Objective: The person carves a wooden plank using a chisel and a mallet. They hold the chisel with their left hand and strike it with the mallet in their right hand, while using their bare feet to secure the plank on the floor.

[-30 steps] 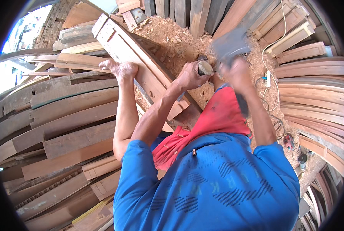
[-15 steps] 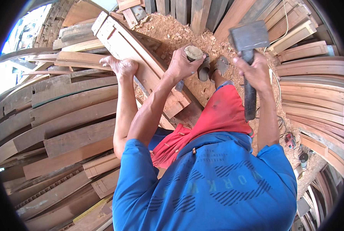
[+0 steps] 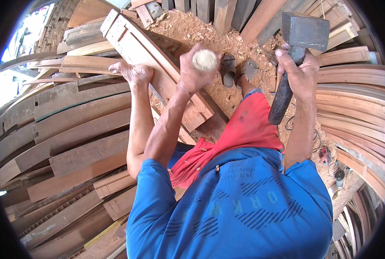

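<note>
My left hand is closed round a chisel, whose round, pale, battered handle end faces up; its blade is hidden below the fist. Under that hand lies a long reddish timber with recesses cut into it, slanting from far left toward my lap. My bare left foot rests against the timber's left side. Raised on the right, my right hand grips a mallet with a dark, blocky head, its dark handle slanting down toward my lap. The mallet is well apart from the chisel.
Stacked boards fill the left side, and more planks are piled on the right. Wood chips cover the floor. A sandal lies ahead of me. A red power tool and cord lie at the right.
My right hand has swung the mallet outward to the right, away from the chisel. My left hand has shifted slightly left and up, with the chisel's handle end turned more upward.
</note>
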Available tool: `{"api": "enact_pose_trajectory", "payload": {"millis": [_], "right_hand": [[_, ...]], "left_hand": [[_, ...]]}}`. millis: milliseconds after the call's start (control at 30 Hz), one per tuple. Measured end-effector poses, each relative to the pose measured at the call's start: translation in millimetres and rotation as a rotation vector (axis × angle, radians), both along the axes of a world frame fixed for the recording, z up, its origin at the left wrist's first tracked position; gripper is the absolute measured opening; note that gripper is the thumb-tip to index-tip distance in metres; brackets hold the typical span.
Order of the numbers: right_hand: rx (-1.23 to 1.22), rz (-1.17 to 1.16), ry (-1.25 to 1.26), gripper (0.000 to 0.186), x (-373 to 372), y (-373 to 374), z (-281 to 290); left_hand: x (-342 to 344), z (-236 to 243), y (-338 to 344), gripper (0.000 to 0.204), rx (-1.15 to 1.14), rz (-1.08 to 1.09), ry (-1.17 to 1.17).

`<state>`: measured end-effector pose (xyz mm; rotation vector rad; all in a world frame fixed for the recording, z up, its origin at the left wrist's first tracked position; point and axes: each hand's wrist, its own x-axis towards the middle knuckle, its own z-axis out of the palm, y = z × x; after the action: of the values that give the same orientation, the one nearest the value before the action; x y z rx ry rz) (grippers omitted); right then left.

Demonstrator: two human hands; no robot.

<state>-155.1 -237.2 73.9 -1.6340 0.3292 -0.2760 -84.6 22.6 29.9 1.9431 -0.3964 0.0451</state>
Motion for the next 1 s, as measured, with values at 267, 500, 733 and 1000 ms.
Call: {"api": "enact_pose_trajectory", "payload": {"millis": [267, 500, 733, 1000], "right_hand": [[0.051, 0.067, 0.057, 0.029, -5, 15, 0], [0.02, 0.011, -0.047, 0.027, -3, -2, 5], [-0.361, 0.141, 0.053, 0.032, -7, 32, -34], [-0.218, 0.192, 0.238, 0.028, 2, 15, -16]], "left_hand": [[-2, -20, 7, 0.024, 0.098, -0.182, 0.269], [-6, -29, 9, 0.022, 0.124, -0.204, 0.245], [-21, -21, 1, 0.021, 0.159, -0.342, 0.238], [-14, -30, -9, 0.025, 0.23, -0.348, 0.274]]}}
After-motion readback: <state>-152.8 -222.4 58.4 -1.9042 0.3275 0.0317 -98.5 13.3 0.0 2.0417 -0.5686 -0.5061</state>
